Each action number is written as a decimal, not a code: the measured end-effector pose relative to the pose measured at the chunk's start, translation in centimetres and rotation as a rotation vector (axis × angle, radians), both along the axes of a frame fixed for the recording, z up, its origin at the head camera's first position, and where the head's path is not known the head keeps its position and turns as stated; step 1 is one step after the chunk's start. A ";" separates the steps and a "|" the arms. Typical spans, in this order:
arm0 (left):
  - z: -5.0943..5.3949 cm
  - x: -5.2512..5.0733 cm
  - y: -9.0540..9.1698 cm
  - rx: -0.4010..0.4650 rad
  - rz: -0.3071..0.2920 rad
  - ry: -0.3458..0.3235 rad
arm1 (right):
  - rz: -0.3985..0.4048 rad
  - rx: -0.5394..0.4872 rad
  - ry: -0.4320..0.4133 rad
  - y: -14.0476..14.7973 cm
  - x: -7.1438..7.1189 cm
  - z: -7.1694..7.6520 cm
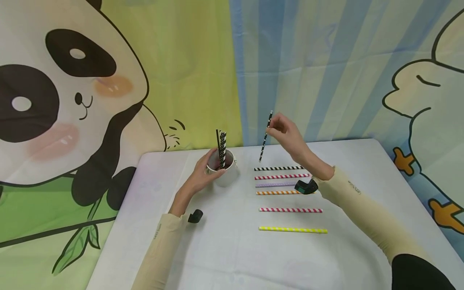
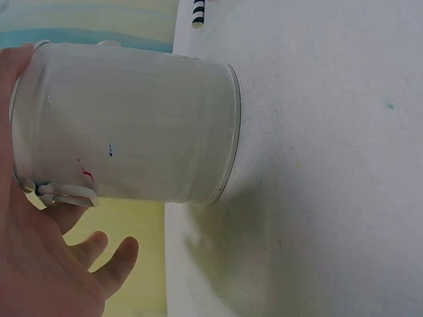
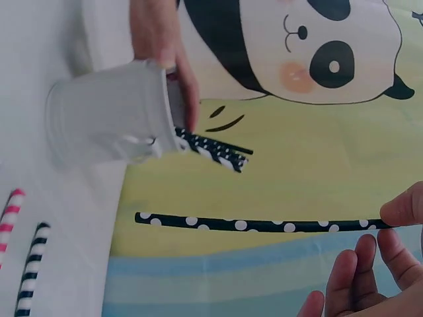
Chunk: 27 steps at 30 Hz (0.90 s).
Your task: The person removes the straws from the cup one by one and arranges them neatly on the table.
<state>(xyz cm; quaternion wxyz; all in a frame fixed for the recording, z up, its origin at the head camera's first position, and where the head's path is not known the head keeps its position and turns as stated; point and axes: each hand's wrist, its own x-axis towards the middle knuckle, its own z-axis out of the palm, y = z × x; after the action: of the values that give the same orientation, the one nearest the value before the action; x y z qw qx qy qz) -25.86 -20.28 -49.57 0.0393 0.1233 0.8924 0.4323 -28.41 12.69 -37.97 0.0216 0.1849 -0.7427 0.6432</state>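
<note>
A white bucket (image 1: 228, 177) stands upright at the back of the table, several black-and-white straws (image 1: 222, 151) leaning inside it. My left hand (image 1: 204, 173) grips its rim from the left; in the left wrist view the hand (image 2: 46, 244) is at the rim beside a small handle fitting. Right of the bucket (image 3: 106, 112), my right hand (image 1: 288, 135) pinches a black straw with white dots (image 1: 266, 137) near its upper part. That straw (image 3: 241, 225) hangs above the table, slightly tilted, apart from the bucket.
Several striped straws lie in a column on the white table (image 1: 224, 249): black (image 1: 277, 168), pink (image 1: 280, 176), purple (image 1: 273, 185), orange (image 1: 277, 193), another pink (image 1: 290, 210) and yellow (image 1: 293, 230) nearest. Patterned curtains (image 1: 195, 60) hang behind the table.
</note>
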 end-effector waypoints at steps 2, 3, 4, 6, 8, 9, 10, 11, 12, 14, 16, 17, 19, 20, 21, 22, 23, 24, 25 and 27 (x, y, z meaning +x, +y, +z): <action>0.0 0.0 0.0 -0.001 0.003 -0.001 | -0.006 0.059 0.016 0.7 0.2 -0.2; 0.0 0.0 0.0 -0.002 0.003 0.002 | -0.008 0.087 0.021 1.0 0.2 -0.4; 0.1 0.0 0.1 -0.002 0.004 0.005 | -0.009 0.111 0.027 1.3 0.4 -0.5; 0.1 0.0 0.1 -0.002 0.006 0.008 | -0.006 0.158 0.037 2.0 0.6 -0.7; 0.1 0.0 0.1 -0.002 0.006 0.010 | -0.004 0.205 0.047 2.5 0.8 -0.9; 0.1 0.0 0.1 -0.002 0.002 0.011 | -0.005 0.228 0.052 2.8 0.9 -1.1; 0.1 0.0 0.1 -0.002 0.003 0.009 | -0.006 0.253 0.060 3.1 0.9 -1.2; 0.1 -0.1 0.1 -0.003 0.003 0.009 | -0.007 0.279 0.069 3.3 1.0 -1.4; 0.0 -0.1 0.1 -0.004 0.002 0.008 | -0.009 0.306 0.077 3.6 1.1 -1.6; 0.0 -0.1 0.1 -0.003 0.001 0.008 | -0.009 0.356 0.090 4.1 1.2 -1.9; 0.0 -0.1 0.0 -0.002 0.001 0.007 | -0.009 0.400 0.099 4.7 1.2 -2.2; 0.0 -0.1 0.0 0.000 0.000 0.008 | -0.009 0.421 0.100 5.0 1.3 -2.4; 0.0 -0.1 0.0 0.001 -0.001 0.007 | -0.009 0.460 0.107 5.5 1.4 -2.6; 0.0 -0.1 0.0 0.002 -0.004 0.008 | -0.009 0.471 0.108 5.8 1.4 -2.6; 0.0 -0.1 0.0 0.003 -0.005 0.009 | -0.007 0.491 0.120 6.0 1.5 -2.7; 0.0 -0.1 0.1 0.003 -0.004 0.008 | -0.002 0.511 0.135 6.2 1.5 -2.8; 0.0 -0.1 0.1 0.003 -0.003 0.009 | 0.003 0.531 0.154 6.5 1.5 -2.8; 0.0 -0.1 0.1 0.001 -0.002 0.009 | 0.013 0.552 0.176 6.7 1.4 -2.9; 0.0 -0.1 0.1 -0.001 -0.001 0.010 | 0.022 0.575 0.202 6.9 1.4 -3.0; 0.0 0.0 0.1 -0.002 0.000 0.009 | 0.040 0.623 0.264 7.3 1.3 -3.4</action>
<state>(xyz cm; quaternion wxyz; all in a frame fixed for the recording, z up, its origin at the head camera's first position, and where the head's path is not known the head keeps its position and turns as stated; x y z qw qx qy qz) -25.89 -20.15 -49.58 0.0354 0.1254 0.8929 0.4309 -27.09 20.02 -41.33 0.0476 0.2788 -0.8906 0.3560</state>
